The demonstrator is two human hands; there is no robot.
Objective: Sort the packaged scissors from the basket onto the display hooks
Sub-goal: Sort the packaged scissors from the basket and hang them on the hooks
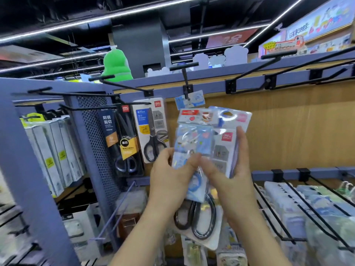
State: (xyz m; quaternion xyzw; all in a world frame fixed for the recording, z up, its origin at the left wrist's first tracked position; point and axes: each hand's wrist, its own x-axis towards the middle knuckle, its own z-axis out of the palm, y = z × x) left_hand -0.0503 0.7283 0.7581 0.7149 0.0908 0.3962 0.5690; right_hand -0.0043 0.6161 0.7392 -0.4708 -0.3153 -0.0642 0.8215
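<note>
Hands meet in the middle of the frame around a fanned bundle of packaged scissors, held up in front of a wooden back panel. The left hand grasps the bundle from its left side, thumb pressed on the front of a blue patterned pack and the other fingers curled behind it. The right hand grasps it from the right, its fingers running up the edge of a clear pack with a red logo, its thumb laid across the front close against the left thumb. Below both hands a third pack hangs out of the bundle, showing black-handled scissors. Just above the bundle, upper centre, a black display hook sticks out from a blue rail, with a small blue and white card hanging at its base. More display hooks of the same kind reach out across the upper right. Left of the bundle two scissor packs hang side by side, a black pack and a white pack, the left hand overlapping the white one's lower corner. At the lower right, long black wires carry rows of pale packets. Upper left, a green plush shape shows above the rail
</note>
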